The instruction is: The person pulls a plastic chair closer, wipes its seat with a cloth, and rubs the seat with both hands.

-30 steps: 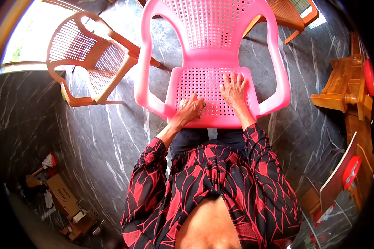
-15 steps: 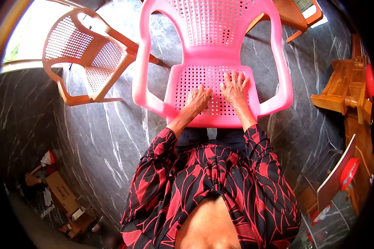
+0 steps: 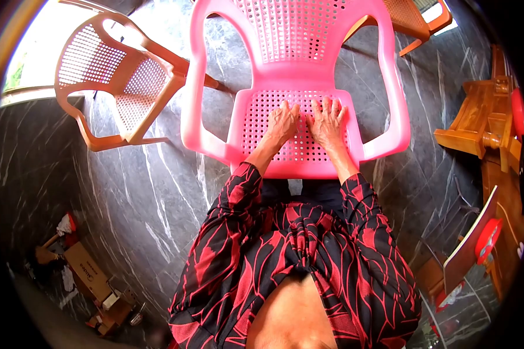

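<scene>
A pink plastic armchair (image 3: pixel 294 76) stands directly in front of me, its perforated seat toward my body. My left hand (image 3: pixel 282 124) rests on the left-middle of the seat, palm down, its fingers slightly bent and apart. Just to the right, my right hand (image 3: pixel 327 122) lies flat on the seat with its fingers spread. The two hands are close together but do not touch. I see nothing held in either one, though the undersides of the fingers are hidden.
An orange-brown plastic chair (image 3: pixel 122 81) stands at left, and another brown chair (image 3: pixel 410 22) at upper right. Wooden furniture (image 3: pixel 471 125) lines the right side, with a red round object (image 3: pixel 488 241) below. A cardboard box (image 3: pixel 87 269) lies at lower left on the dark marbled floor (image 3: pixel 140 203).
My left hand has slid forward and slightly right across the seat, closer to my right hand. The right hand stays nearly in place. The view has shifted slightly.
</scene>
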Demonstrator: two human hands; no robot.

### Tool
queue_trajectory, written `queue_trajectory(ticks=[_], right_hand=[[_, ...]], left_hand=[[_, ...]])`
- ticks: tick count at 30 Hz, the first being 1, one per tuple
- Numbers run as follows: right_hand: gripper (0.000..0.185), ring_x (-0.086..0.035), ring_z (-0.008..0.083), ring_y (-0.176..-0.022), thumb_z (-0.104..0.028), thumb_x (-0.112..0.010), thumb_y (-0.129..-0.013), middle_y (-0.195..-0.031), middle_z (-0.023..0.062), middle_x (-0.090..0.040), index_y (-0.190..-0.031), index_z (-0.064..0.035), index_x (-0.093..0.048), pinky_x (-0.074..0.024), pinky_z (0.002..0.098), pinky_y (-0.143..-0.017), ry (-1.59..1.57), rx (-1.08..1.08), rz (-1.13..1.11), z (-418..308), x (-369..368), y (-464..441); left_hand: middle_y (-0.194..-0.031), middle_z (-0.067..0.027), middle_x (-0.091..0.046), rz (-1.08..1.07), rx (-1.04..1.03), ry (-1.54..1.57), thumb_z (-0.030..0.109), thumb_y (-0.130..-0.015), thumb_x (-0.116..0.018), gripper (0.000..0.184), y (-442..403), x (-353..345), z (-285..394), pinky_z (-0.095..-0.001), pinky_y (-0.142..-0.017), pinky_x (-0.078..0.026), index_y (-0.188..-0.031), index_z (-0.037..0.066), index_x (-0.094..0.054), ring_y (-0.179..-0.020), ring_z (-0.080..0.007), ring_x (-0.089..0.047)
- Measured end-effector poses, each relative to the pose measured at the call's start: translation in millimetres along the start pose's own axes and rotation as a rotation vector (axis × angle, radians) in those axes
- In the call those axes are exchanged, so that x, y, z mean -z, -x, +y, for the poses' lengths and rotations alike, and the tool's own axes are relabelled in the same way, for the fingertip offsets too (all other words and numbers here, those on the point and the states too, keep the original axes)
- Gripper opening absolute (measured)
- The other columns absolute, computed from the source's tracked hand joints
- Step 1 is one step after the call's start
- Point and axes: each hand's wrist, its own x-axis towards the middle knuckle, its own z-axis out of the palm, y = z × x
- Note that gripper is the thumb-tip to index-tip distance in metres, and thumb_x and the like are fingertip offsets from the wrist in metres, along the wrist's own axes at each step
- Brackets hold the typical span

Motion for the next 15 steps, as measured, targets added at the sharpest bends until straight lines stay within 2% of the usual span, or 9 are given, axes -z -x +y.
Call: queue_trajectory(ticks=[8,10,15], right_hand=[[0.058,-0.031,0.0500,-0.133,-0.042,-0.057,-0.090,-0.142,0.0229,-0.040,-0.138,-0.0121,-0.047,-0.0178,0.0693,-0.107,0.003,-0.002,0.003,-0.7,-1.3,-1.2],[0.057,-0.026,0.0508,-0.136,-0.042,-0.050,-0.092,-0.146,0.0241,-0.037,-0.139,-0.0102,-0.047,-0.0126,0.0695,-0.109,-0.040,-0.026,-0.068,0.0,-1.3,-1.5],[0.056,-0.025,0.0505,-0.136,-0.041,-0.047,-0.092,-0.146,0.0237,-0.036,-0.139,-0.0101,-0.048,-0.0118,0.0694,-0.109,-0.036,-0.026,-0.051,0.3,-5.0,-0.7]], left_hand=[[-0.083,-0.0217,-0.057,-0.021,-0.011,0.027,0.014,-0.083,-0.059,0.014,13.2,-7.7,-4.5,-0.0465,-0.052,-0.049,-0.093,0.005,-0.055,-0.060,-0.0348,-0.062],[-0.082,-0.0218,-0.057,-0.015,-0.026,0.007,0.015,-0.083,-0.059,0.014,20.4,-4.9,-3.1,-0.0469,-0.051,-0.049,-0.092,0.005,-0.055,-0.060,-0.0354,-0.061],[-0.085,-0.0211,-0.056,-0.120,-0.058,0.114,0.017,-0.085,-0.059,0.016,44.2,17.0,2.7,-0.0481,-0.056,-0.048,-0.096,0.006,-0.054,-0.065,-0.0359,-0.062]])
